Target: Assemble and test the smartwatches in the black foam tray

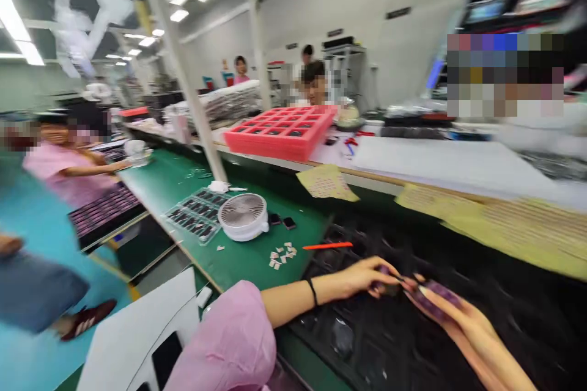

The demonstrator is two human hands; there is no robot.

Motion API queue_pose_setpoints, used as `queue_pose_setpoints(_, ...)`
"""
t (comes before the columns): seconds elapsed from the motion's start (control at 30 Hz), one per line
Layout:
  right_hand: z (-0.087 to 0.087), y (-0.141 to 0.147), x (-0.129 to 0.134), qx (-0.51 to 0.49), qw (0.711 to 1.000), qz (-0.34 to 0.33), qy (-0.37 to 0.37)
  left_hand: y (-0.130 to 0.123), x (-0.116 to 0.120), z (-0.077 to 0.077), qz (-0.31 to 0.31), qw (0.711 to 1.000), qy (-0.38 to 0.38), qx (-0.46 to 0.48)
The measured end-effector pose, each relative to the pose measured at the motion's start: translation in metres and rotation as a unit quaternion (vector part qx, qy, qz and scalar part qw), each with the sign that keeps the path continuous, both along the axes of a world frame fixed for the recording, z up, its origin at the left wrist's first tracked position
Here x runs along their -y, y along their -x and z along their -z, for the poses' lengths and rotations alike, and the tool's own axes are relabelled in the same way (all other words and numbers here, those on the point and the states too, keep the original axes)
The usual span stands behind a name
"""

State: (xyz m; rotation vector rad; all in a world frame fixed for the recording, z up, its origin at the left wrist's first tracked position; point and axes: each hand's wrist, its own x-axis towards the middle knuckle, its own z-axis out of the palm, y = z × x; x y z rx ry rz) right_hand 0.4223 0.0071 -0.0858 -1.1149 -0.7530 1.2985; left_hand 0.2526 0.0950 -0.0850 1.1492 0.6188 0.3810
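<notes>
Over a black compartment tray (342, 336), my two hands meet with fingertips almost touching. My left hand (367, 278) is closed in a pinch around a small dark piece with a purplish patch (389, 286). A flat purple-patterned piece (443, 294) lies in my right hand (444, 308), whose fingers and thumb close round it. A thin dark part (403, 281) bridges the gap between the hands; blur hides its kind. Beyond my left wrist, an orange stick (328, 245) rests at the tray's far edge. Clear-wrapped items sit in some tray pockets.
A white round fan (244, 217), a clear tray of dark parts (197, 214) and small white pieces (280, 256) lie on the green bench. A pink foam tray (279, 134) sits on the shelf, with yellow sheets (328, 183) hanging below. A co-worker (68, 162) sits at left.
</notes>
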Motion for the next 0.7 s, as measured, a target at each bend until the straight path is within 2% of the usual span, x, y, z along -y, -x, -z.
queue_pose_setpoints(0.07,-0.004,-0.007,0.008,-0.033,0.998,0.032,0.032,0.003,0.003,-0.011,-0.029,0.995,-0.059,-0.073)
queue_pose_setpoints(0.13,-0.014,-0.017,0.015,-0.046,0.997,0.061,0.021,0.002,0.004,-0.020,-0.004,0.986,-0.125,-0.107)
queue_pose_setpoints(0.23,-0.027,-0.034,0.032,-0.031,0.995,0.097,0.024,-0.009,0.010,-0.028,0.087,0.972,-0.190,-0.111)
queue_pose_setpoints(0.33,-0.027,-0.049,0.057,-0.006,0.991,0.124,0.038,-0.032,0.025,-0.032,0.197,0.951,-0.213,-0.112)
queue_pose_setpoints(0.37,-0.025,-0.053,0.067,-0.009,0.990,0.133,0.039,-0.042,0.032,-0.031,0.219,0.938,-0.245,-0.114)
queue_pose_setpoints(0.43,-0.019,-0.059,0.085,-0.027,0.989,0.142,0.038,-0.059,0.047,-0.029,0.224,0.899,-0.358,-0.118)
queue_pose_setpoints(0.5,-0.014,-0.063,0.101,-0.042,0.989,0.139,0.040,-0.073,0.062,-0.025,0.207,0.848,-0.472,-0.125)
queue_pose_setpoints(0.6,-0.010,-0.067,0.120,-0.058,0.990,0.117,0.046,-0.083,0.077,-0.018,0.208,0.777,-0.577,-0.144)
queue_pose_setpoints(0.63,-0.010,-0.067,0.124,-0.066,0.991,0.108,0.046,-0.083,0.080,-0.017,0.205,0.763,-0.596,-0.144)
queue_pose_setpoints(0.7,-0.010,-0.068,0.131,-0.079,0.992,0.089,0.049,-0.084,0.083,-0.018,0.186,0.763,-0.607,-0.121)
